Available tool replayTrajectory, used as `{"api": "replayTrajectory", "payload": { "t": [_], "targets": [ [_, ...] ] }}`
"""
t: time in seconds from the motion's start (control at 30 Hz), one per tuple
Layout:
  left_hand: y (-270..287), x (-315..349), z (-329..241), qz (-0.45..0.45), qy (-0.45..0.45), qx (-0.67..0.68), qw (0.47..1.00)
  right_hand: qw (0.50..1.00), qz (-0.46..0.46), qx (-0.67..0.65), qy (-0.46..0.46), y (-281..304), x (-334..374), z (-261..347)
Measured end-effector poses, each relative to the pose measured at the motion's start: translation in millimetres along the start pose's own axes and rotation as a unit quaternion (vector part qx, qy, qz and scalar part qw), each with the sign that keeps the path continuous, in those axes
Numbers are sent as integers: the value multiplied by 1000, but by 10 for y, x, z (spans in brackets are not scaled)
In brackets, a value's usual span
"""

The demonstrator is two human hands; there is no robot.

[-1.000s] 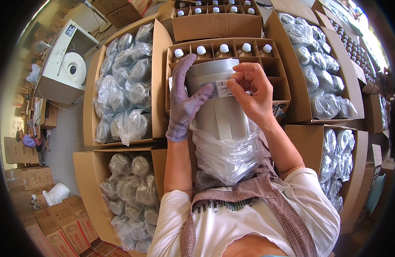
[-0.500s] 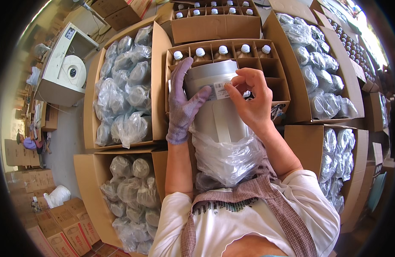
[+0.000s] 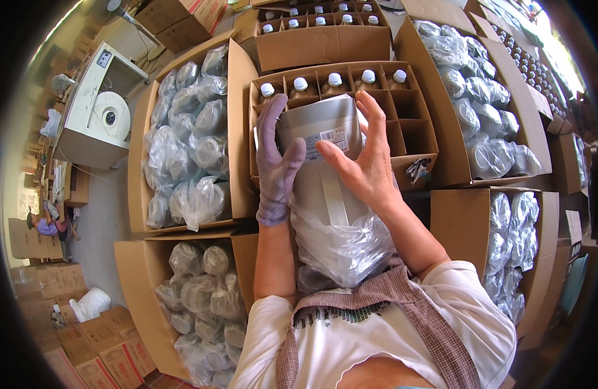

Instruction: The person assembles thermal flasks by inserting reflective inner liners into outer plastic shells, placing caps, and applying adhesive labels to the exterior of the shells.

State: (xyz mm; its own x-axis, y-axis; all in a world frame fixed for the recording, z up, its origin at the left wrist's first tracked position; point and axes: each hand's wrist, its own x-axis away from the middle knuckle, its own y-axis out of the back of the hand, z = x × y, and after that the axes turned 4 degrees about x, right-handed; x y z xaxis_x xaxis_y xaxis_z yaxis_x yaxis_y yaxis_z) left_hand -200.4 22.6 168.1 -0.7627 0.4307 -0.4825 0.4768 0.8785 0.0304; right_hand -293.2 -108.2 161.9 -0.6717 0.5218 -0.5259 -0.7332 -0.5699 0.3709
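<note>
A grey cylindrical flask [image 3: 305,120] with a handle strip stands tilted in front of my chest, its lower part inside a clear plastic bag [image 3: 341,249]. My left hand [image 3: 276,155], in a purple-grey glove, grips the flask's left side with the fingers along it and the thumb at the front. A small printed label [image 3: 334,138] is on the flask's front. My bare right hand [image 3: 364,155] has its fingers spread at the right side, and its thumb rests at the label's lower edge. Part of the flask's right side is hidden by that hand.
Just beyond the flask stands a divided carton [image 3: 409,157] with white-capped bottles in its far row. Cartons of bagged items flank me on the left [image 3: 244,129] and right [image 3: 451,129]. A white machine [image 3: 85,139] and another person [image 3: 46,223] are farther left.
My right hand has gone from a pinch at the label's right end to spread fingers, with its thumb moved left across the label. The flask's upper end has tilted slightly.
</note>
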Motion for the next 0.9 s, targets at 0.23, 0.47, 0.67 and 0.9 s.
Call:
{"api": "replayTrajectory", "payload": {
  "t": [0.23,0.47,0.67,0.9],
  "targets": [
    [47,26,119,2,24,21,999,999,17,-23,-33,-83,-47,-58],
    [20,23,139,-1,35,19,999,992,21,-104,-67,-79,-45,-148],
    [11,12,157,-1,-39,-6,999,982,36,-165,-81,-52,-53,-187],
    [43,33,164,30,-16,-84,996,996,50,-71,-27,-41,27,-185]
  ]
}}
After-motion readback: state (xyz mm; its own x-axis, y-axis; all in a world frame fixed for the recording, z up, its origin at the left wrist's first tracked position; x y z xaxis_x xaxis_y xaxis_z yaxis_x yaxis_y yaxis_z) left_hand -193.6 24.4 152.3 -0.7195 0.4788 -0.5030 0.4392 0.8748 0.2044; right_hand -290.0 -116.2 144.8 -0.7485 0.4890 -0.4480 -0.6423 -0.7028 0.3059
